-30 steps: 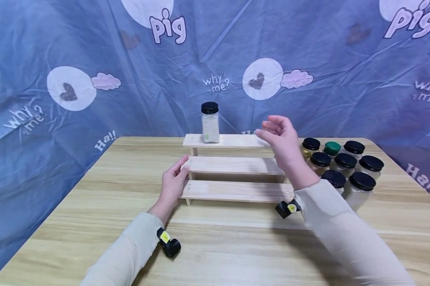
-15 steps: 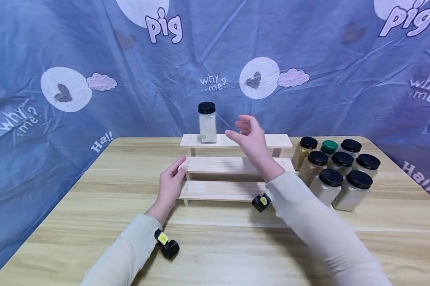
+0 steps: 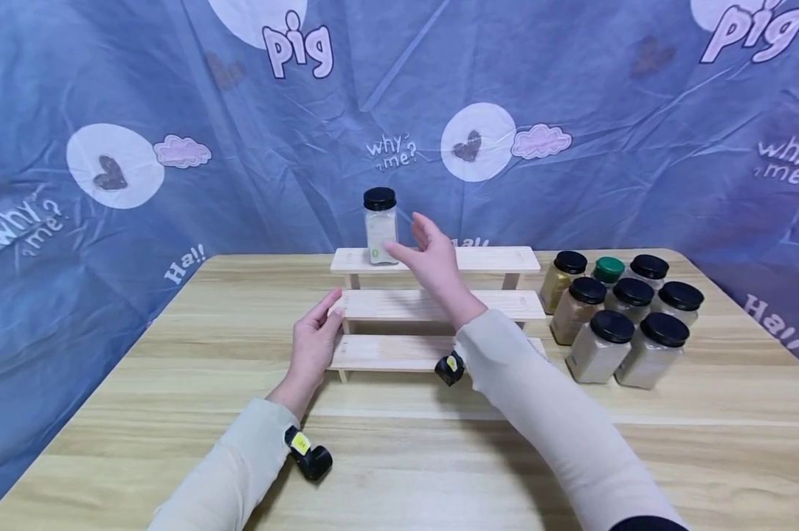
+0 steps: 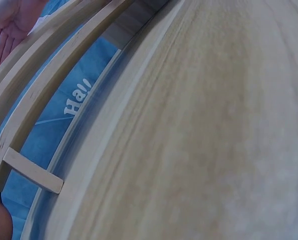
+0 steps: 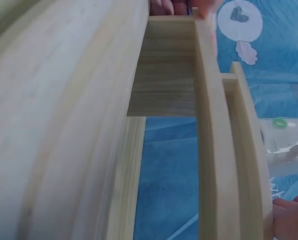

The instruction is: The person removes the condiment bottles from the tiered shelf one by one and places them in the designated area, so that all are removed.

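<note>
A three-step wooden display rack (image 3: 386, 352) stands on the table. Near the left end of its top step is a clear jar with a black lid (image 3: 381, 232), upright and pale inside. My left hand (image 3: 311, 346) grips the rack's left end, thumb in front; in the right wrist view its curled fingers (image 5: 164, 7) show at the wood. Over the top step, my right hand (image 3: 434, 264) has its thumb and fingers spread just right of the jar. The thumb tip overlaps the jar's lower part in the head view. Nothing is in the right palm, seen in the left wrist view.
Right of the rack stand several filled jars, most with black lids, such as the front jar (image 3: 598, 350), and one with a green lid (image 3: 609, 268). A blue printed cloth (image 3: 273, 184) hangs behind the table (image 3: 386, 472).
My right hand has moved left along the top step, from its right end to beside the jar. The left hand keeps its grip, and the jar stands where it was.
</note>
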The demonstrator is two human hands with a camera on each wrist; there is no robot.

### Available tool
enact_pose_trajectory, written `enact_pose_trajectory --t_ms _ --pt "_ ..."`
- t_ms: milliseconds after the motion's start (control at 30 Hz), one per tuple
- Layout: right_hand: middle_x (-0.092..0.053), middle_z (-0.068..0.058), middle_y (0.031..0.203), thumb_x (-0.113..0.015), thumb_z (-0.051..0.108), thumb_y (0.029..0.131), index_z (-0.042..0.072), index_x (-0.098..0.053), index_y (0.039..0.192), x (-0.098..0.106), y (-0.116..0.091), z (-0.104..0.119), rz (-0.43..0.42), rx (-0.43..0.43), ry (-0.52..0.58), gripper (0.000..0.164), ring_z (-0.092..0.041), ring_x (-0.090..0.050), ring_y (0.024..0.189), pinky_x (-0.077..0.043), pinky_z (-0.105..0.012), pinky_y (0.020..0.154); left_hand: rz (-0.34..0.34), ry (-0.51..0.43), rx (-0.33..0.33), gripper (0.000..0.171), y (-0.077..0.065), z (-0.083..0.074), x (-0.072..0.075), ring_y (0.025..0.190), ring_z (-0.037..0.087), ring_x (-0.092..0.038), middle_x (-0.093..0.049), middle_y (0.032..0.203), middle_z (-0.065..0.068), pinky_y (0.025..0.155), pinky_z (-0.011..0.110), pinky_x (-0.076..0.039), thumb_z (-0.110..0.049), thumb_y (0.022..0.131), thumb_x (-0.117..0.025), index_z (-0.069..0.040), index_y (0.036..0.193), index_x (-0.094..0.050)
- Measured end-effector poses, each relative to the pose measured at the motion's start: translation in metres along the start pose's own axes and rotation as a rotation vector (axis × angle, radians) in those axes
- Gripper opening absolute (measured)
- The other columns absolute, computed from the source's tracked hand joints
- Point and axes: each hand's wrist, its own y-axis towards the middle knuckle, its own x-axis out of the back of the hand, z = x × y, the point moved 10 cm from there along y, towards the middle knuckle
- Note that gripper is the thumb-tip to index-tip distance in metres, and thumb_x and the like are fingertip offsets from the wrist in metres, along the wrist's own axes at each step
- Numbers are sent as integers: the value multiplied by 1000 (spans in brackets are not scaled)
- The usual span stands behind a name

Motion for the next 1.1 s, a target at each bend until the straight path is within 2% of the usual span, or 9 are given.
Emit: enact_pose_trajectory --t_ms 167,367,567,733,867,967,1100 --pt "-31 -10 149 -72 35 80 14 -19 148 -10 4 4 14 19 -138 89 -20 -32 135 -34 -31 108 -6 -1 7 38 0 1 0 97 1 -59 -54 132 9 83 16 -49 -7 92 -54 -9 129 -54" --pt "-28 -12 150 -67 43 81 14 -6 150 -24 6 13 34 50 -317 97 -23 -30 135 -28 -34 111 -2 10 -14 38 3 -3 1 101 1 -57 -53 134 6 85 15 -48 -7 92 -54 -8 130 -54" --pt "-35 -19 145 -68 41 80 11 0 150 -36 7 16 19 38 -380 102 -29 -36 131 -31 -38 110 -6 34 -27 38 3 -5 3 96 -2 -58 -55 131 9 83 14 -49 -8 92 -54 -8 130 -54" --pt "-49 -21 132 -73 36 78 9 -6 149 -36 8 20 -46 55 -414 101 -32 -48 120 -39 -40 103 -15 52 -37 37 3 -6 4 97 -3 -57 -55 131 7 84 12 -47 -7 91 -54 -8 129 -55" --pt "-58 -18 120 -76 32 76 11 -19 146 -32 8 22 -97 80 -437 92 -30 -55 110 -45 -40 96 -15 69 -40 37 2 -6 2 100 -4 -55 -54 132 5 85 11 -46 -7 92 -54 -8 129 -55" --pt "-61 -15 114 -77 29 75 14 -28 142 -28 8 22 -124 93 -429 85 -28 -58 105 -47 -39 92 -11 65 -45 37 1 -6 1 101 -4 -55 -53 133 5 86 11 -46 -7 92 -54 -7 129 -55" --pt "-61 -13 115 -78 30 73 14 -31 140 -25 7 20 -134 78 -415 83 -26 -57 105 -47 -37 92 -10 53 -45 37 1 -4 0 100 -5 -55 -54 133 5 86 11 -46 -6 92 -54 -7 129 -55"
